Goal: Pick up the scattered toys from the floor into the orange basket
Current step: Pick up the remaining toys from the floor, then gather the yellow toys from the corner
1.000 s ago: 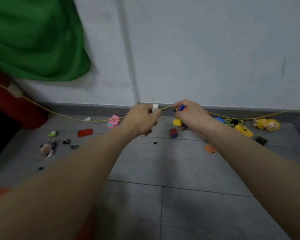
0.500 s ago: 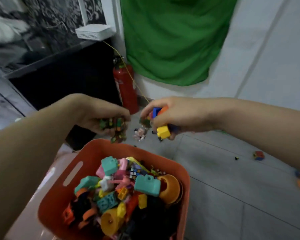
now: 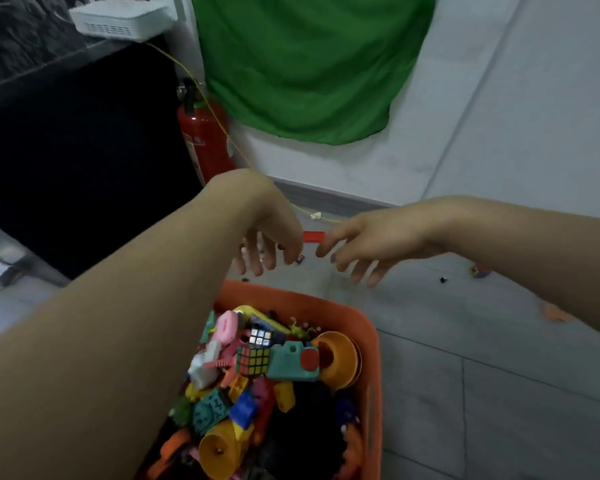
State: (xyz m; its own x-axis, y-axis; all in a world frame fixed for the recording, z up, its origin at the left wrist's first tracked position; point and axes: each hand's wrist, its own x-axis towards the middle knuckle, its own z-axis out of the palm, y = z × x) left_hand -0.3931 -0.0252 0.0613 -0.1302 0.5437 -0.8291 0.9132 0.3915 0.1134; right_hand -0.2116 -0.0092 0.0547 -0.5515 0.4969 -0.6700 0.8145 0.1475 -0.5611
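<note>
While both bare arms stretched forward over the floor, the left hand (image 3: pixel 267 244) hung beyond the far rim of the orange basket (image 3: pixel 371 341), its fingers spread apart, pointing down and holding nothing. Just to its right, the right hand (image 3: pixel 371 244) reached in from the right edge of the head camera's view, fingers likewise splayed and empty. Between the two hands, farther off on the grey tiled floor (image 3: pixel 499 410), lay a flat red piece (image 3: pixel 314 236), and a small dark toy (image 3: pixel 299 259) sat close to the left hand's fingertips. The basket stood near the wearer at the bottom of the frame, heaped with toys: two puzzle cubes (image 3: pixel 253 358), a teal toy camera (image 3: pixel 293 363), an orange cup (image 3: pixel 340 358), a pink ring (image 3: pixel 227 328) and mixed coloured blocks. The left forearm covered the basket's left side. Still scattered to the right were a tiny black piece (image 3: pixel 443 280), a small multicoloured toy (image 3: pixel 478 271) and a blurred orange object (image 3: pixel 553 311). Against the far white wall (image 3: pixel 499 116) hung a green cloth (image 3: pixel 309 64), with a red fire extinguisher (image 3: pixel 205 140) standing at its left beside dark furniture (image 3: pixel 77 150). A thin yellow cable (image 3: pixel 222 129) ran down from a white box (image 3: pixel 122 19) and along the skirting.
</note>
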